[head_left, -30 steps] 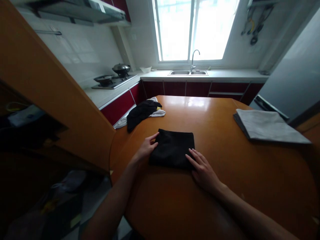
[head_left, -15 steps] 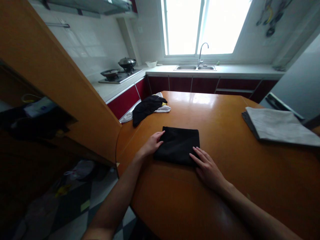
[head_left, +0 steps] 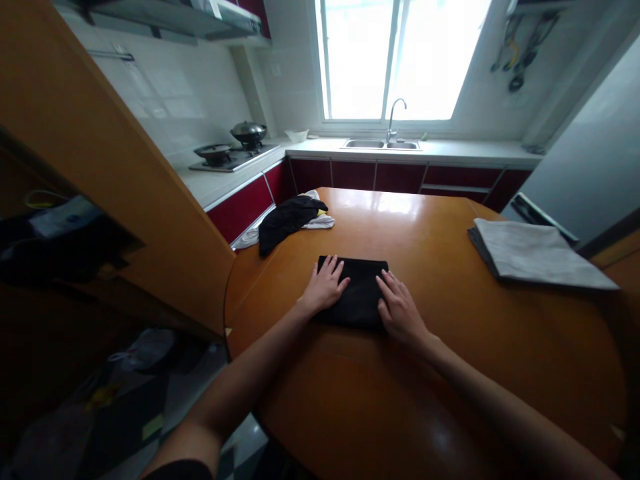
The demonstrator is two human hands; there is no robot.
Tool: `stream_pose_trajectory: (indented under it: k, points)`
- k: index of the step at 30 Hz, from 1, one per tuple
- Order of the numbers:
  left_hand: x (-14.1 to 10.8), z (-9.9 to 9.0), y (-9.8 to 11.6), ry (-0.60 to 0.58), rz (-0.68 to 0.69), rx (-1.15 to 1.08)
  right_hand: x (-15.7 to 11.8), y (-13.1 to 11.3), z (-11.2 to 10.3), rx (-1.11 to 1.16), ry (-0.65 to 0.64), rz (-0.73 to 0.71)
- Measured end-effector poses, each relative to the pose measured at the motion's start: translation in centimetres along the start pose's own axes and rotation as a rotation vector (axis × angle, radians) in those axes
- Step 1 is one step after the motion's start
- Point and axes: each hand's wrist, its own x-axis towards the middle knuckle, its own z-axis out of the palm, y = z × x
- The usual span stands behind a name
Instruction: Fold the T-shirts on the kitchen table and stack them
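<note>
A black cloth item (head_left: pixel 356 293), folded into a flat rectangle, lies on the wooden table (head_left: pixel 430 247) in front of me. My left hand (head_left: pixel 326 283) rests on its left part with the fingers spread. On its right edge lies my right hand (head_left: pixel 399 303), fingers stretched out and the palm partly over the table. Neither hand grips the cloth. Whether it is a garment, and of what kind, I cannot tell.
A heap of black and white clothes (head_left: pixel 287 220) lies at the table's far left edge. Folded grey cloth (head_left: pixel 540 253) is on the right. Beyond are a stove (head_left: pixel 235 159) with pans and a sink (head_left: pixel 367 144). A wooden panel (head_left: pixel 165 200) stands on the left.
My left hand has moved from the cloth's left edge onto its top, fingers now spread. My right hand has slid a little up along the right edge. The camera view has shifted slightly.
</note>
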Motion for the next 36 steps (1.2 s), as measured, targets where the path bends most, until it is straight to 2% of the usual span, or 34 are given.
stream_pose_trajectory:
  k: [3,6,10,13,19,22,24,26,28,32,36]
  points:
    - [-0.5,1.1,-0.6,0.003,-0.019,0.038,3.8,-0.8,0.7,-0.058,-0.013,0.129]
    - [-0.8,1.7,-1.1,0.020,-0.015,0.045,6.2,-1.0,2.2,-0.113,-0.058,0.213]
    - [-0.9,2.1,-1.2,0.029,-0.034,0.030,6.4,0.1,4.5,-0.147,-0.108,0.269]
    - [-0.9,2.3,-1.2,0.033,-0.059,0.013,5.8,0.9,5.3,-0.150,-0.114,0.272]
    - [-0.9,2.1,-1.1,0.024,-0.071,-0.003,5.5,2.5,4.4,-0.204,-0.164,0.265]
    - [-0.9,2.1,-1.0,0.028,-0.073,-0.008,5.6,4.1,2.9,-0.219,-0.183,0.339]
    - [-0.9,2.1,-1.0,0.031,-0.070,-0.007,5.9,4.4,1.9,-0.217,-0.138,0.382]
    - [-0.9,2.1,-1.0,0.033,-0.068,0.001,6.0,3.5,1.2,-0.207,-0.060,0.366]
    - [-0.9,2.1,-1.0,0.036,-0.069,0.016,5.7,1.7,1.1,-0.188,-0.024,0.285]
    - [-1.1,2.1,-0.9,0.045,-0.078,0.063,3.4,-2.0,2.6,-0.161,-0.130,0.091]
    - [-1.2,1.8,-0.8,0.041,-0.081,0.094,1.2,-2.5,4.2,-0.189,-0.181,0.050]
